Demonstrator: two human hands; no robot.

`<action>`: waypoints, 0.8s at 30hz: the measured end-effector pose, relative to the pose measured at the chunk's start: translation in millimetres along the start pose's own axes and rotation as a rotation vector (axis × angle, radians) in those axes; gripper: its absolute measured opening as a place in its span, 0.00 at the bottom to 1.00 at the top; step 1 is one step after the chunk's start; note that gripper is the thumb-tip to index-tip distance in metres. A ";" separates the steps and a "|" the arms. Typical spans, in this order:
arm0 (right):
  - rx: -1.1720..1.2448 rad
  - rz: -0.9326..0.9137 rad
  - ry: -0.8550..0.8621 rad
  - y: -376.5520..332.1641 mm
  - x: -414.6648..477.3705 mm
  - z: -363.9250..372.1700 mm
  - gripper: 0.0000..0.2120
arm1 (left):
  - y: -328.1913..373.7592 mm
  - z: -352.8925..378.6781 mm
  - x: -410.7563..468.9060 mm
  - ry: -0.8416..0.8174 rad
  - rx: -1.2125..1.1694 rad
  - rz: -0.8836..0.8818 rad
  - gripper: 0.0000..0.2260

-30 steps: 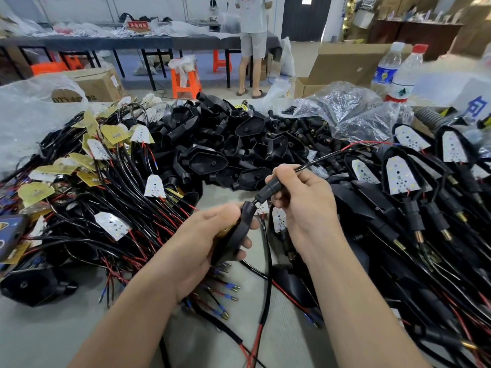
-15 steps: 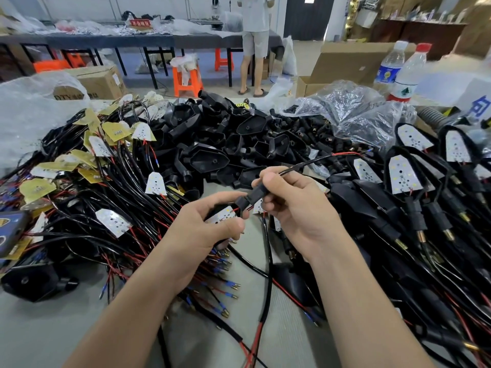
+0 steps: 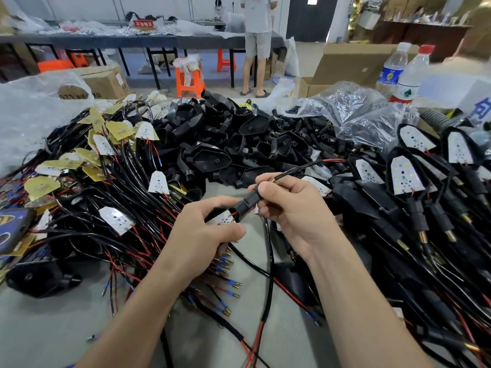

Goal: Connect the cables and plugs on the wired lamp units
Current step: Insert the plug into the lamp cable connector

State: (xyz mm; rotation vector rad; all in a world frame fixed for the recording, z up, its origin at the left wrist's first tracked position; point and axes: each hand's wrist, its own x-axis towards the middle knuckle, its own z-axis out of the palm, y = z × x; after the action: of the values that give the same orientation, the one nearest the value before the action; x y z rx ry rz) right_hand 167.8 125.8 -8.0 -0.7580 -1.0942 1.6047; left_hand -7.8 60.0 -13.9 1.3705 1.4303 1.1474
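My left hand (image 3: 202, 232) grips a lamp unit whose white LED board (image 3: 221, 219) shows between thumb and fingers. My right hand (image 3: 295, 211) pinches the black stem (image 3: 248, 201) that joins the unit, with a brass threaded end (image 3: 269, 180) and a black cable (image 3: 300, 168) running up right from my fingertips. The unit's black housing is mostly hidden in my left palm. Loose wired LED boards (image 3: 117, 220) lie in a heap on the left. Finished lamp units (image 3: 405, 179) with stems lie on the right.
A pile of empty black housings (image 3: 212, 158) fills the middle back. Loose black stems (image 3: 313, 134) and a plastic bag (image 3: 353, 107) sit behind right, near two bottles (image 3: 406, 73). Bullet-tipped wires (image 3: 225, 285) cross the grey table (image 3: 53, 328). A person stands at a far table.
The lamp unit has turned in my left hand so its white LED board faces up, and the stem now sits close against it. Both hands shifted slightly left.
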 end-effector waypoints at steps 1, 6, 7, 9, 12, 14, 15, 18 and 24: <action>0.031 0.017 -0.029 -0.6 0.0 -1.3 0.08 | -1.1 -0.2 0.8 0.031 0.031 0.021 0.17; 0.141 0.083 -0.228 -5.4 -2.2 -9.3 0.14 | -1.8 -4.3 3.2 0.009 0.033 -0.019 0.16; 0.152 0.087 -0.246 -5.5 -2.4 -9.4 0.15 | -2.1 -5.1 4.1 -0.016 0.007 -0.049 0.16; 0.172 0.105 -0.252 -5.7 -2.9 -8.4 0.14 | -3.7 -6.3 4.8 -0.058 -0.041 -0.099 0.17; 0.152 0.113 -0.229 -7.1 -3.6 -7.1 0.13 | -5.9 -6.8 5.2 -0.072 -0.034 -0.110 0.18; 0.096 0.100 -0.225 -7.9 -4.0 -6.9 0.17 | -7.5 -6.9 5.6 -0.043 0.024 -0.091 0.18; 0.067 0.094 -0.225 -8.5 -4.5 -6.3 0.18 | -8.3 -6.9 5.7 -0.020 0.052 -0.075 0.19; 0.040 0.093 -0.217 -10.3 -5.9 -4.4 0.17 | -10.3 -7.2 5.3 0.039 0.108 -0.004 0.19; -0.023 0.052 -0.209 -12.9 -7.4 -2.2 0.16 | -7.9 -7.1 2.6 0.032 0.127 0.060 0.19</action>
State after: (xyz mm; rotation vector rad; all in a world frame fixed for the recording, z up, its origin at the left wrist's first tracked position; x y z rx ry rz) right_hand 177.0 120.4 2.8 -0.6494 -1.2526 1.7475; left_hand -16.8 62.2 -19.7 1.4975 1.5157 1.1380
